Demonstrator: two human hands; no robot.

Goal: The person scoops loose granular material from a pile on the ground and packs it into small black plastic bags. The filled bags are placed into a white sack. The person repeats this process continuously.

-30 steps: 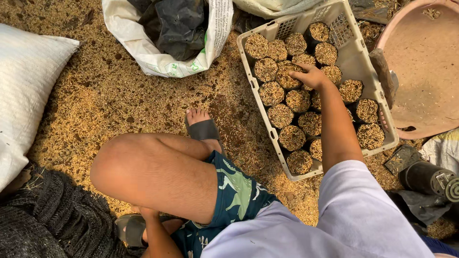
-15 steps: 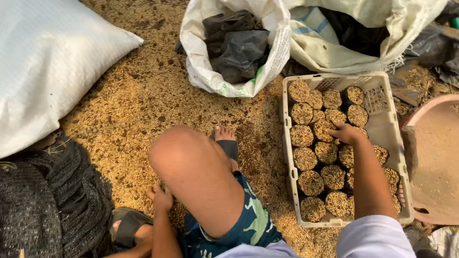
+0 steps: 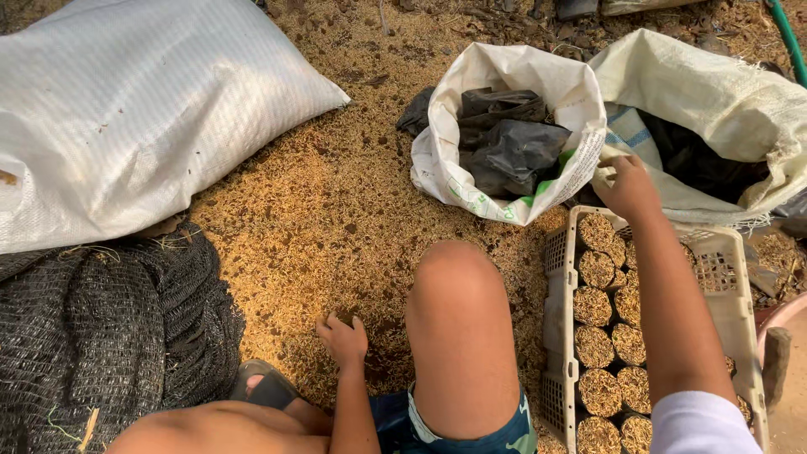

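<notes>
My right hand (image 3: 629, 187) reaches past the far end of a pale plastic crate (image 3: 555, 252), its fingers at the edge of an open white sack (image 3: 513, 71) that holds black plastic bags (image 3: 504, 139). I cannot tell whether it holds anything. The crate carries several small black pots filled with husk mix (image 3: 593, 307), packed in rows. My left hand (image 3: 343, 338) rests low on the husk-covered ground (image 3: 336, 202) beside my bent knee (image 3: 458, 294), fingers curled against the husks.
A big filled white sack (image 3: 143, 109) lies at the upper left. Black netting (image 3: 101, 336) is heaped at the lower left. A second open white sack (image 3: 706, 101) lies at the upper right. A pink basin rim (image 3: 786, 315) shows at the right edge.
My right hand has lifted off the pots in the crate and moved forward to the sack's edge. The view has swung right and closer. My left hand has come down on the husks.
</notes>
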